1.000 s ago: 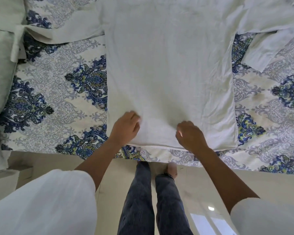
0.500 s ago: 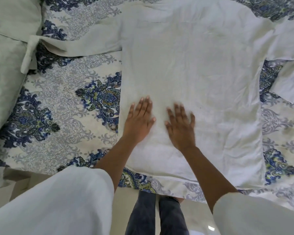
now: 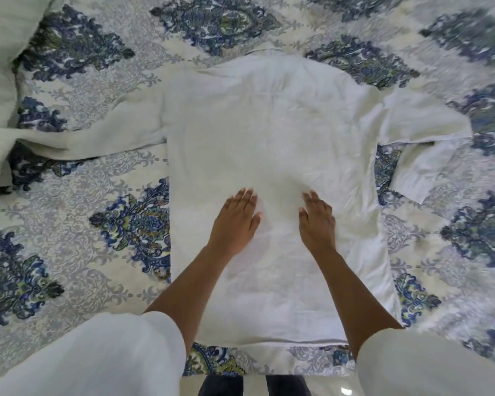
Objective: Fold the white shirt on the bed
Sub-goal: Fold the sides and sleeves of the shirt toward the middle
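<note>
The white shirt [image 3: 272, 132] lies spread flat on the bed, hem toward me and collar end at the far side. Its left sleeve [image 3: 92, 135] stretches out to the left; its right sleeve [image 3: 423, 144] bends back on itself at the right. My left hand [image 3: 236, 221] lies flat on the middle of the shirt's body, fingers straight. My right hand [image 3: 316, 221] lies flat on the cloth a short way to its right, fingers straight too. Neither hand holds any cloth.
The bed is covered by a cream bedspread [image 3: 77, 224] with blue floral medallions. A pale green pillow or blanket [image 3: 0, 64] sits at the far left. The bed's near edge [image 3: 269, 372] runs below the hem, with floor and my legs beyond it.
Both hands have slid up the shirt from the hem to its middle, opening from curled to flat and then moving slightly apart. The view has moved forward over the bed.
</note>
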